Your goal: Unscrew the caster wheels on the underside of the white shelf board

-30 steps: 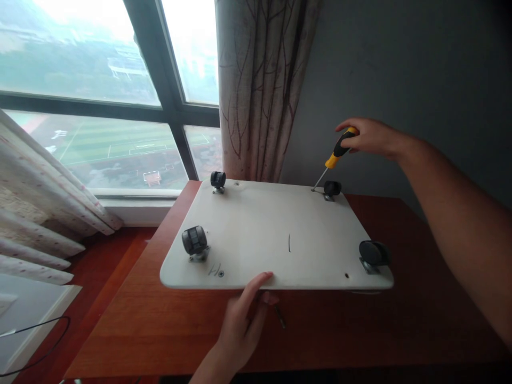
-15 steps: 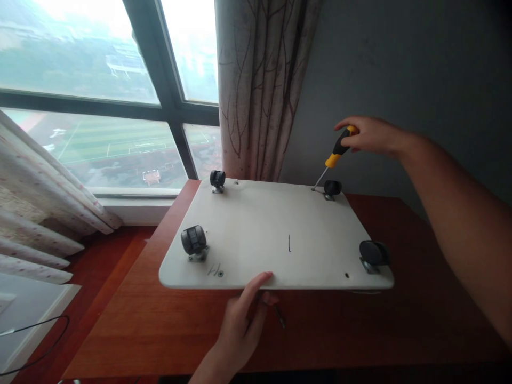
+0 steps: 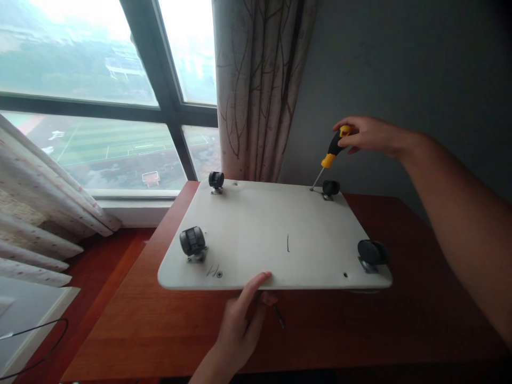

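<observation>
"Two things are in the fingers here. What has the right hand (image 3: 370, 133) got?"

"A yellow-and-black screwdriver (image 3: 335, 145) with a slim metal shaft. The fingers are curled closed around the top of its handle, and the tool slants down from them."

"Where does the tip end up?"

"Below those fingers, at a small dark spot near the far edge of a white, flat, round-cornered board (image 3: 256, 229). I can't tell whether a screw sits in there. One of the four black twin-wheeled casters (image 3: 192, 242) stands just beside the tip."

"And the left hand (image 3: 240, 325)?"

"It grips the near edge of the board, thumb laid on top, the other fingers bent in below. How tightly they close, I can't tell; the edge hides part of them."

"Anything close to those fingers?"

"A thin dark metal rod (image 3: 279, 317) just beneath the fingertips. Whether they touch it, I can't say. Left of the thumb there's a round recessed screw head (image 3: 220, 274), and right of it a small dark hole (image 3: 345, 275)."

"What's under it all?"

"A reddish-brown wooden table (image 3: 120, 320), below both hands, with the board over it, casters facing up."
</observation>
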`<control>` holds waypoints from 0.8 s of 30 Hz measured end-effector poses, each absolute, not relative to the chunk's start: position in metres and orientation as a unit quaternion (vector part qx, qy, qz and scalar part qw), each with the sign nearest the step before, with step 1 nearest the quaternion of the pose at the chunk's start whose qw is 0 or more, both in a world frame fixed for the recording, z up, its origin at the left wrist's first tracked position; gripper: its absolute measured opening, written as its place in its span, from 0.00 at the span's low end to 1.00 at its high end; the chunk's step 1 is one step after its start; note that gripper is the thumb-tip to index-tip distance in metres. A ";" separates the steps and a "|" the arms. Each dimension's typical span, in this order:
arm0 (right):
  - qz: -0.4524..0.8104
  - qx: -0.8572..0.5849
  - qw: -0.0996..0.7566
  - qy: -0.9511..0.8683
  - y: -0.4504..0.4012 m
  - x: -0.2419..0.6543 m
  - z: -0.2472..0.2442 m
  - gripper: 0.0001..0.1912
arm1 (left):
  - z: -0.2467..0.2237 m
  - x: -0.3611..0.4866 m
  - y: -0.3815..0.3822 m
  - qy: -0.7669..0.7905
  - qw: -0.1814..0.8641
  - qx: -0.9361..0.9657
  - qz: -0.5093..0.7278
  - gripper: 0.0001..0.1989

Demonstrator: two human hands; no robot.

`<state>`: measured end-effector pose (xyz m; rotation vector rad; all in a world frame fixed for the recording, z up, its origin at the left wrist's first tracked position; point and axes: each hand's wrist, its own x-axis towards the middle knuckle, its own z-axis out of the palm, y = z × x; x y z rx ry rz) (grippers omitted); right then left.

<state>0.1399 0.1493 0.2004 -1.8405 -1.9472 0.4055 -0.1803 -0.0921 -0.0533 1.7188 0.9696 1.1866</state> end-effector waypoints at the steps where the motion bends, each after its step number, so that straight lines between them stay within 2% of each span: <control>1: 0.149 -0.665 0.213 -0.700 0.149 0.140 0.200 0.19 | -0.054 -0.181 -0.092 0.385 0.409 0.681 0.471 0.22; 3: 0.074 -0.697 0.169 -0.693 0.147 0.139 0.200 0.14 | -0.055 -0.181 -0.092 0.386 0.413 0.679 0.469 0.22; 6: -0.101 -0.745 0.083 -0.655 0.142 0.133 0.201 0.25 | -0.055 -0.181 -0.092 0.385 0.412 0.679 0.470 0.22; 8: -0.147 -0.747 0.063 -0.646 0.141 0.130 0.202 0.27 | -0.054 -0.181 -0.093 0.381 0.406 0.684 0.472 0.22; 12: -0.052 -0.720 0.114 -0.682 0.145 0.131 0.202 0.14 | -0.054 -0.181 -0.092 0.379 0.399 0.689 0.472 0.24; 15: 0.044 -0.714 0.162 -0.680 0.145 0.132 0.202 0.16 | -0.055 -0.181 -0.092 0.381 0.401 0.687 0.472 0.24; 21: -0.075 -0.742 0.107 -0.658 0.144 0.135 0.199 0.18 | -0.054 -0.181 -0.092 0.376 0.395 0.692 0.472 0.25; 24: 0.010 -0.715 0.167 -0.679 0.146 0.139 0.195 0.14 | -0.053 -0.181 -0.092 0.375 0.394 0.695 0.471 0.26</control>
